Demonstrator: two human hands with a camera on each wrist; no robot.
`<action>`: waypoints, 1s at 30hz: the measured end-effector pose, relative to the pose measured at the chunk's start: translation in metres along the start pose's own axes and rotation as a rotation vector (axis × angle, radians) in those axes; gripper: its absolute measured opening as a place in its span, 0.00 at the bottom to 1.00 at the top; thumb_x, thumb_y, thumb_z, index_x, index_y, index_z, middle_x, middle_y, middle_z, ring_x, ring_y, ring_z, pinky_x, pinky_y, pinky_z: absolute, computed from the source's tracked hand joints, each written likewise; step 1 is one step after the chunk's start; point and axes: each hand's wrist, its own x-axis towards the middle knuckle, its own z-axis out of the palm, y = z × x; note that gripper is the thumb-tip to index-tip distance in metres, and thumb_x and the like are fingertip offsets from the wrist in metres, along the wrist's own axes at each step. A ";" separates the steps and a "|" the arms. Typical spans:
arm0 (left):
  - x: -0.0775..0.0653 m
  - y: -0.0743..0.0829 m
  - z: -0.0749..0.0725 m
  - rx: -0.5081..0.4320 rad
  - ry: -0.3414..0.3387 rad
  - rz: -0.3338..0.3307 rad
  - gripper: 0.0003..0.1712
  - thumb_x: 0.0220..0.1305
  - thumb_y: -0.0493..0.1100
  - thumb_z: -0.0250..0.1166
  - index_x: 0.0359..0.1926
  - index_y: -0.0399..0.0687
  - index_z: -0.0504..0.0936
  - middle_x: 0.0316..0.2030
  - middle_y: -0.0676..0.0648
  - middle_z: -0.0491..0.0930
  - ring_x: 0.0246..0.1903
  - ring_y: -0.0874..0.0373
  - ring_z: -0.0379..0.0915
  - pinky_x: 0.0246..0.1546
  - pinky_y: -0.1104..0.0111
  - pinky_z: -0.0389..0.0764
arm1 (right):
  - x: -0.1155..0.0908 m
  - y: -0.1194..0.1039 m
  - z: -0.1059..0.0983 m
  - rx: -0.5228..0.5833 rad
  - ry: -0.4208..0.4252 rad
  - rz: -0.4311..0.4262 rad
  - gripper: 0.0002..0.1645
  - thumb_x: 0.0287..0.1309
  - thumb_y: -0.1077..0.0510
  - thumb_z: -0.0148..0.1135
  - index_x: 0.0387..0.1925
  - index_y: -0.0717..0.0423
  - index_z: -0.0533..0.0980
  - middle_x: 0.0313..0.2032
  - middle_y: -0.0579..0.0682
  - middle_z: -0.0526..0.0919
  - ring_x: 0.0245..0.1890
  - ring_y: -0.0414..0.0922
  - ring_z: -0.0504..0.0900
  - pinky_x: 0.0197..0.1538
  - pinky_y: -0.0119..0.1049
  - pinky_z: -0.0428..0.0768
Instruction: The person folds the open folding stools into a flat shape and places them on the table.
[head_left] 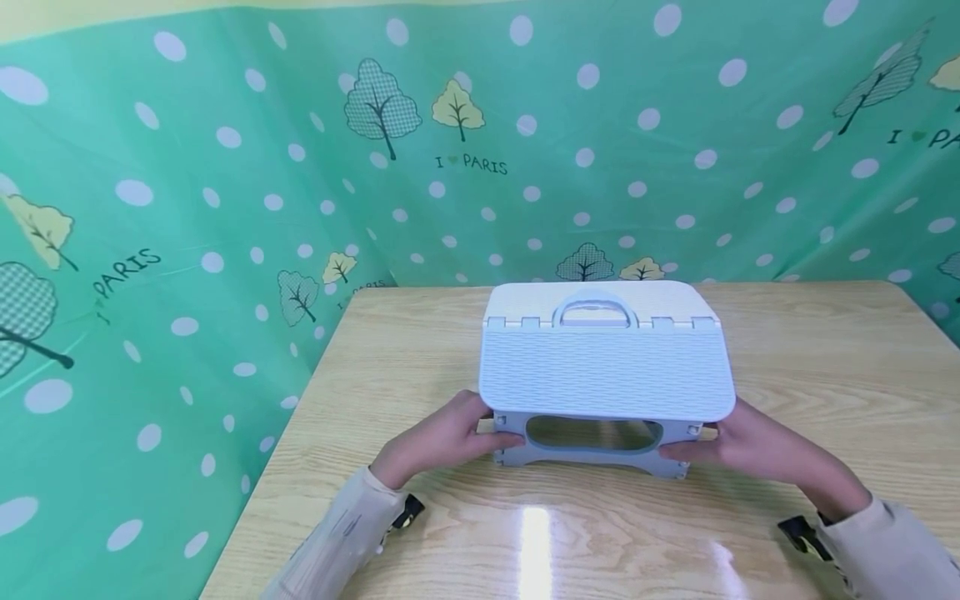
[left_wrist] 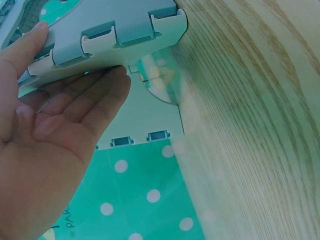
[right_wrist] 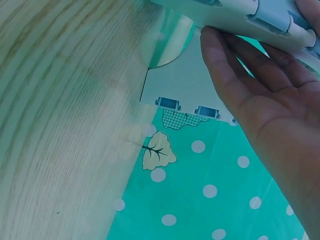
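Observation:
A pale blue plastic folding stool [head_left: 607, 375] stands on the table, with a woven-textured top and a looped carry handle [head_left: 596, 302]. Its top shows two halves meeting at a hinge line, the far half angled back. My left hand [head_left: 459, 435] grips the left end of the near leg panel [head_left: 592, 456], thumb on its front face and fingers behind. At the opposite end, my right hand [head_left: 757, 446] holds the same panel the same way. In the left wrist view, the far leg panel [left_wrist: 155, 117] shows beyond the fingers.
The light wood-grain table [head_left: 360, 533] extends around the stool, with a bright light reflection near its front. Green dotted cloth [head_left: 480, 200] printed with trees hangs behind and along the left side. Dark straps [head_left: 407, 512] show near both sleeve cuffs.

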 end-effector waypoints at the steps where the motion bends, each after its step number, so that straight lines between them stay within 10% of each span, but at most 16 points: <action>1: 0.000 0.000 0.000 -0.001 -0.001 0.000 0.33 0.69 0.45 0.65 0.71 0.61 0.65 0.65 0.59 0.72 0.62 0.62 0.70 0.59 0.68 0.76 | 0.000 0.000 0.000 0.001 0.000 0.002 0.67 0.47 0.60 0.79 0.79 0.40 0.44 0.72 0.46 0.57 0.67 0.30 0.58 0.58 0.18 0.64; 30: 0.000 -0.003 0.001 -0.029 -0.007 0.006 0.34 0.68 0.45 0.66 0.72 0.60 0.64 0.67 0.56 0.70 0.65 0.60 0.68 0.60 0.67 0.75 | -0.001 0.001 0.000 0.018 -0.011 0.038 0.68 0.49 0.58 0.79 0.78 0.37 0.42 0.70 0.47 0.58 0.64 0.32 0.61 0.55 0.29 0.74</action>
